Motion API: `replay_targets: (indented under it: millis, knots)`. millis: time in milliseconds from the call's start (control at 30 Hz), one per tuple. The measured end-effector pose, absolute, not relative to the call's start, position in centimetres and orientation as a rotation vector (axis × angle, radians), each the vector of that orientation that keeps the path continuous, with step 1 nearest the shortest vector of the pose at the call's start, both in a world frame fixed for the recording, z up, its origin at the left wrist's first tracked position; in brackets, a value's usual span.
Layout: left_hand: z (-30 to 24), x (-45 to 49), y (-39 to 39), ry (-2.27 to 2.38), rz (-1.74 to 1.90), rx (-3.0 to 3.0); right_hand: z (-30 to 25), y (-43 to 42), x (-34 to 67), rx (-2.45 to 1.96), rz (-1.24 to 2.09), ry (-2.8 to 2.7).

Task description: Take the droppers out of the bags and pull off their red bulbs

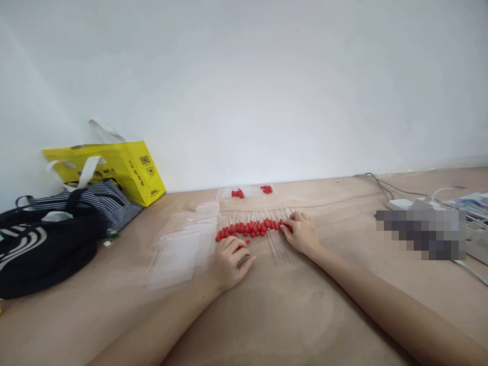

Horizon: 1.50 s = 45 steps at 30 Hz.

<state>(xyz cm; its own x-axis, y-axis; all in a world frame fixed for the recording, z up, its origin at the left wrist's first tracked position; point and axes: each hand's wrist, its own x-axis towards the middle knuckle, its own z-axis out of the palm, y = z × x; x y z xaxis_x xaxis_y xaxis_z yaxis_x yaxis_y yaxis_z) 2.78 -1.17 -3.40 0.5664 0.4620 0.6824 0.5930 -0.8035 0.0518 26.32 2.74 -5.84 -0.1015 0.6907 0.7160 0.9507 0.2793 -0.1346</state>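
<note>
A row of small red bulbs [247, 229], rubbery in look, lies across the middle of the table. Thin clear tubes [244, 216] fan out behind the row, and several more clear tubes [279, 246] lie in front of its right part. At the row's right end, my right hand [304, 233] pinches a red bulb [282, 226] between thumb and fingertips. My left hand [231, 262] rests by the front left of the row, fingers curved over a few red bulbs and thumb apart; its fingertips are partly hidden.
Clear zip bags [179, 249] overlap left of the row. Behind it, a flat clear bag [251, 191] carries two red clusters. A yellow bag [141, 173], a striped bag [110, 206] and a black bag [49, 249] stand left. Cables and a white adapter [399, 204] lie right.
</note>
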Motion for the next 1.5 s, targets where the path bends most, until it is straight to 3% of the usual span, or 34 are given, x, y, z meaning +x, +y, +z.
replay_targets:
  millis: [167,400,533,667,767,900,1500]
  knots:
    - [-3.9,4.6,-1.0,-1.040,-1.220,-2.653,-5.7,1.9,26.2,-1.445,-0.480,-1.793]
    - [-2.8,8.7,-0.2,-1.655,-1.393,-2.870,-4.9,-2.3,24.0,-1.140,-0.377,-1.798]
    - [-3.0,10.2,0.3,-1.692,-1.479,-2.974,-4.8,-3.0,23.2,-1.050,-0.345,-1.861]
    - [-3.1,8.2,0.4,-1.514,-1.218,-2.846,-4.4,-2.7,24.5,-0.971,-0.505,-1.879]
    - [-3.2,5.5,0.2,-1.041,-0.931,-2.604,-4.2,-2.4,25.5,-0.874,-0.678,-1.981]
    - [-3.8,3.5,-0.2,-0.627,-0.811,-2.386,-4.6,-1.8,25.1,-0.770,-0.743,-2.189]
    - [-4.3,3.3,-0.2,-0.655,-0.849,-2.444,-5.3,-1.3,22.9,-0.782,-0.637,-2.185]
